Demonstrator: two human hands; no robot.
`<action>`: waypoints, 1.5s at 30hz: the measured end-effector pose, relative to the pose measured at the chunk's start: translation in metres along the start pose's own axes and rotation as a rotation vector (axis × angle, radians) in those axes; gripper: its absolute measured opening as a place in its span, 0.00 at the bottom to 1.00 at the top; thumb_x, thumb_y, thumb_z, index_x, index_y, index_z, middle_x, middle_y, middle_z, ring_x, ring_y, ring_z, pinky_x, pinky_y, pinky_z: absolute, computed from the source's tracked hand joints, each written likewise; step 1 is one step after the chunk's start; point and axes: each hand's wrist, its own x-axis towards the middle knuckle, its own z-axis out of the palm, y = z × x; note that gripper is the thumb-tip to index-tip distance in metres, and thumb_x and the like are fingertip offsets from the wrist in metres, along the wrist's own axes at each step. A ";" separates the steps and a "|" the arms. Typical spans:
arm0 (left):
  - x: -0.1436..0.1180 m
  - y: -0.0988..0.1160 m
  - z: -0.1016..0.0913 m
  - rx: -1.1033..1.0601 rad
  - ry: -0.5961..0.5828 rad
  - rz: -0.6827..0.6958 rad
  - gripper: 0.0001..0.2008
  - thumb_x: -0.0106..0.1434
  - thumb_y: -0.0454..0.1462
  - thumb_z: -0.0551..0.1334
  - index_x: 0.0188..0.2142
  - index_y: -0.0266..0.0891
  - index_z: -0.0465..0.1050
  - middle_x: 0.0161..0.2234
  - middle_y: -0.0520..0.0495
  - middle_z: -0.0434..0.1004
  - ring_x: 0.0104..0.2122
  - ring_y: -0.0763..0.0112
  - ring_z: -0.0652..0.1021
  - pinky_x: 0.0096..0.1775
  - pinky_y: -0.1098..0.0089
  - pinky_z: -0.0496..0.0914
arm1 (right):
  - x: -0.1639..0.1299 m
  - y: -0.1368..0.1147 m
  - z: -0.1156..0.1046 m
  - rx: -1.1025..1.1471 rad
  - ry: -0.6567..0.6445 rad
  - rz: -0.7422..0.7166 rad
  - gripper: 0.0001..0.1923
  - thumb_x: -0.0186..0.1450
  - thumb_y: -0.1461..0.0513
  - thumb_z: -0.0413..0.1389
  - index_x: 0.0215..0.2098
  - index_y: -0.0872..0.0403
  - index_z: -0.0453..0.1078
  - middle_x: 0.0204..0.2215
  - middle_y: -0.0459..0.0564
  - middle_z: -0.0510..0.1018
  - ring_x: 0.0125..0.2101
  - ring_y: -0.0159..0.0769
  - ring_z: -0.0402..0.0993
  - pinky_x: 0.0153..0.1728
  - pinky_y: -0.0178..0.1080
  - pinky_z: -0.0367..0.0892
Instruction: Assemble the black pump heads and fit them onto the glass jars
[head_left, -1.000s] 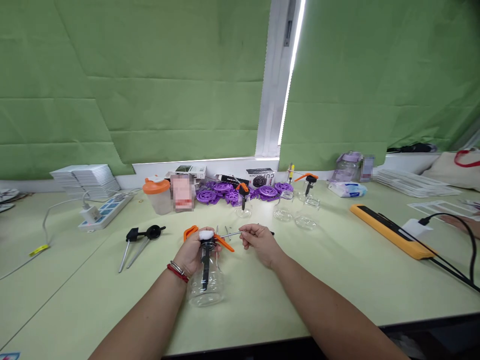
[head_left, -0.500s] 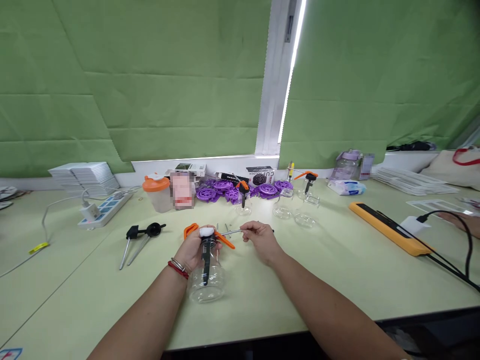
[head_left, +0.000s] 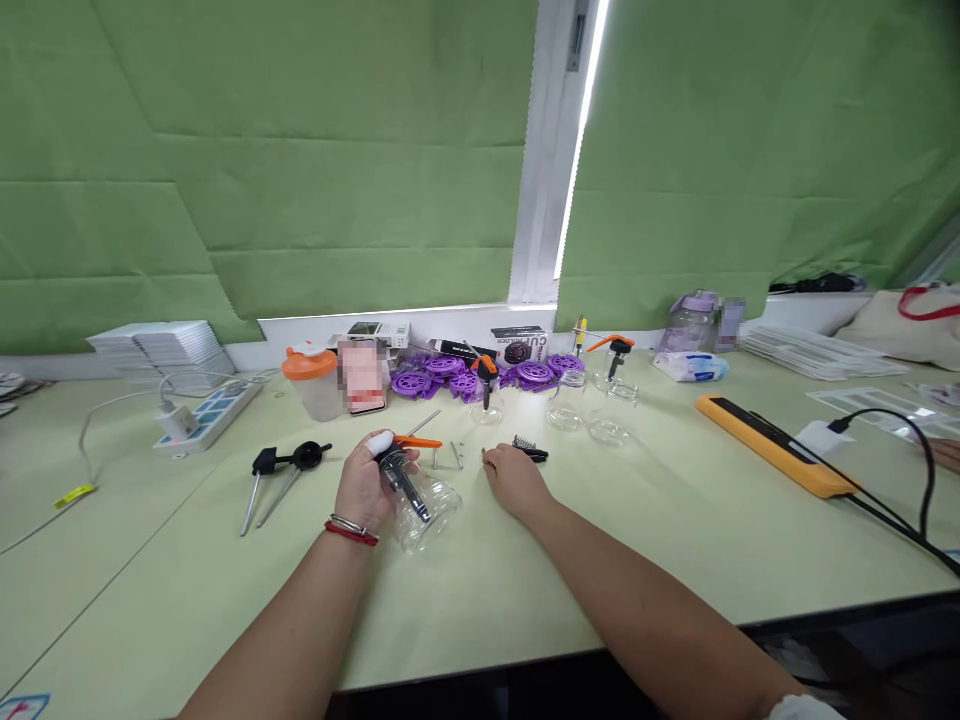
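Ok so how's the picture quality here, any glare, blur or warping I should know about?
Head view: a blown-out strip of daylight glares between the green blinds; the table edge bows from wide-angle distortion; lighting on the table is soft, with faint shadows; the clear bottle in the left hand is hard to outline against the table; the right hand looks sharp; two small patches are pixelated.

We see a clear bottle [head_left: 427, 505] with an orange trigger [head_left: 418, 441], purple wheels [head_left: 450, 377] at twelve o'clock, a pale green table [head_left: 525, 560], and green curtains [head_left: 300, 150].
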 end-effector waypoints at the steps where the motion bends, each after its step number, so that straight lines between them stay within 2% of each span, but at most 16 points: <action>1: 0.000 0.000 0.000 -0.007 0.005 0.007 0.05 0.52 0.32 0.59 0.31 0.37 0.65 0.22 0.50 0.73 0.22 0.63 0.78 0.23 0.67 0.72 | 0.000 -0.001 0.001 -0.027 -0.006 0.006 0.13 0.65 0.66 0.46 0.28 0.56 0.70 0.32 0.52 0.73 0.32 0.33 0.70 0.35 0.35 0.59; 6: -0.002 0.002 -0.001 -0.019 0.018 0.046 0.06 0.52 0.32 0.59 0.32 0.37 0.65 0.21 0.50 0.72 0.21 0.63 0.77 0.22 0.67 0.71 | 0.002 -0.003 0.001 -0.004 0.001 0.011 0.10 0.64 0.67 0.47 0.35 0.54 0.70 0.34 0.51 0.73 0.35 0.36 0.70 0.35 0.35 0.59; 9: 0.000 0.003 -0.004 -0.021 0.017 0.083 0.07 0.51 0.32 0.59 0.32 0.37 0.65 0.21 0.49 0.73 0.22 0.63 0.77 0.22 0.68 0.71 | -0.002 -0.005 -0.009 0.158 0.085 0.043 0.10 0.65 0.63 0.48 0.42 0.54 0.69 0.32 0.51 0.74 0.36 0.38 0.70 0.37 0.37 0.61; 11: 0.002 0.003 -0.003 -0.034 0.023 0.110 0.08 0.51 0.32 0.60 0.33 0.38 0.65 0.22 0.49 0.74 0.23 0.64 0.78 0.25 0.68 0.72 | -0.008 -0.008 -0.016 0.349 0.122 0.056 0.15 0.67 0.55 0.45 0.39 0.55 0.69 0.29 0.50 0.74 0.33 0.37 0.71 0.36 0.38 0.62; 13: 0.002 0.001 0.000 -0.063 0.022 0.162 0.08 0.52 0.32 0.60 0.34 0.38 0.65 0.25 0.49 0.75 0.26 0.67 0.78 0.31 0.67 0.73 | -0.016 -0.013 -0.021 0.637 0.013 0.078 0.25 0.67 0.47 0.39 0.36 0.55 0.68 0.27 0.50 0.74 0.27 0.35 0.72 0.30 0.38 0.65; 16: -0.002 -0.005 0.008 -0.112 -0.013 0.244 0.08 0.54 0.32 0.61 0.35 0.39 0.66 0.29 0.50 0.75 0.31 0.72 0.78 0.38 0.70 0.72 | -0.025 -0.022 -0.023 1.139 -0.381 0.163 0.31 0.62 0.38 0.39 0.45 0.54 0.60 0.29 0.50 0.74 0.22 0.37 0.75 0.20 0.36 0.65; 17: -0.004 -0.007 0.010 -0.125 -0.036 0.253 0.09 0.54 0.32 0.62 0.36 0.40 0.66 0.31 0.51 0.75 0.32 0.74 0.78 0.39 0.72 0.71 | -0.027 -0.025 -0.023 1.261 -0.447 0.191 0.31 0.60 0.37 0.42 0.46 0.52 0.58 0.30 0.49 0.74 0.24 0.38 0.76 0.19 0.36 0.66; 20: -0.010 -0.014 0.013 -0.156 -0.141 0.234 0.12 0.54 0.33 0.64 0.38 0.40 0.67 0.37 0.49 0.75 0.38 0.73 0.77 0.44 0.70 0.69 | -0.027 -0.029 -0.026 1.459 -0.422 0.255 0.27 0.59 0.39 0.49 0.43 0.50 0.55 0.31 0.46 0.73 0.27 0.38 0.78 0.21 0.35 0.69; 23: -0.015 -0.018 0.011 -0.017 -0.285 0.214 0.12 0.56 0.39 0.62 0.40 0.38 0.69 0.41 0.44 0.74 0.42 0.68 0.75 0.44 0.68 0.69 | -0.024 -0.026 -0.033 1.479 -0.361 0.262 0.23 0.60 0.43 0.52 0.41 0.50 0.55 0.27 0.44 0.72 0.23 0.33 0.75 0.19 0.32 0.66; 25: -0.019 -0.019 0.009 0.194 -0.318 0.257 0.12 0.59 0.42 0.60 0.38 0.36 0.71 0.38 0.45 0.74 0.37 0.70 0.74 0.38 0.70 0.69 | -0.023 -0.022 -0.037 1.450 -0.335 0.251 0.22 0.60 0.45 0.53 0.41 0.51 0.56 0.26 0.43 0.71 0.20 0.30 0.72 0.16 0.30 0.63; 30: -0.021 -0.020 0.008 0.602 -0.156 0.352 0.16 0.61 0.49 0.55 0.27 0.38 0.64 0.20 0.56 0.60 0.18 0.79 0.62 0.20 0.76 0.58 | -0.027 -0.015 -0.042 1.293 -0.295 0.139 0.25 0.60 0.48 0.55 0.50 0.51 0.60 0.31 0.46 0.68 0.22 0.28 0.68 0.18 0.31 0.62; 35: -0.021 -0.015 0.014 0.560 -0.087 0.152 0.18 0.59 0.52 0.54 0.25 0.40 0.58 0.19 0.57 0.55 0.15 0.80 0.56 0.15 0.77 0.51 | -0.034 -0.015 -0.056 0.871 -0.087 -0.265 0.32 0.55 0.57 0.61 0.57 0.44 0.58 0.49 0.53 0.64 0.42 0.39 0.68 0.40 0.42 0.68; 38: -0.024 -0.013 0.015 0.491 -0.081 0.114 0.18 0.59 0.52 0.54 0.25 0.40 0.58 0.18 0.58 0.54 0.14 0.81 0.55 0.14 0.77 0.50 | -0.035 -0.014 -0.059 0.682 0.047 -0.474 0.35 0.55 0.61 0.61 0.59 0.42 0.57 0.58 0.53 0.56 0.56 0.46 0.56 0.51 0.48 0.62; 40: -0.027 -0.014 0.015 0.477 -0.081 0.202 0.18 0.59 0.52 0.54 0.26 0.40 0.60 0.18 0.58 0.54 0.15 0.80 0.56 0.14 0.77 0.52 | -0.034 -0.013 -0.055 0.766 0.045 -0.417 0.40 0.56 0.58 0.60 0.63 0.41 0.49 0.60 0.54 0.53 0.58 0.46 0.54 0.51 0.48 0.62; 42: -0.028 -0.017 0.013 0.509 -0.099 0.299 0.17 0.60 0.51 0.54 0.26 0.40 0.61 0.18 0.58 0.55 0.15 0.80 0.58 0.15 0.77 0.55 | -0.032 -0.011 -0.049 0.947 -0.092 -0.229 0.40 0.60 0.51 0.55 0.65 0.42 0.41 0.58 0.58 0.56 0.52 0.45 0.64 0.44 0.48 0.68; 45: -0.025 -0.022 0.011 0.579 -0.145 0.373 0.16 0.59 0.50 0.56 0.26 0.40 0.61 0.19 0.57 0.57 0.16 0.79 0.61 0.16 0.77 0.57 | -0.031 -0.009 -0.046 1.084 -0.308 0.007 0.34 0.64 0.44 0.44 0.64 0.45 0.44 0.50 0.60 0.65 0.35 0.41 0.75 0.28 0.45 0.72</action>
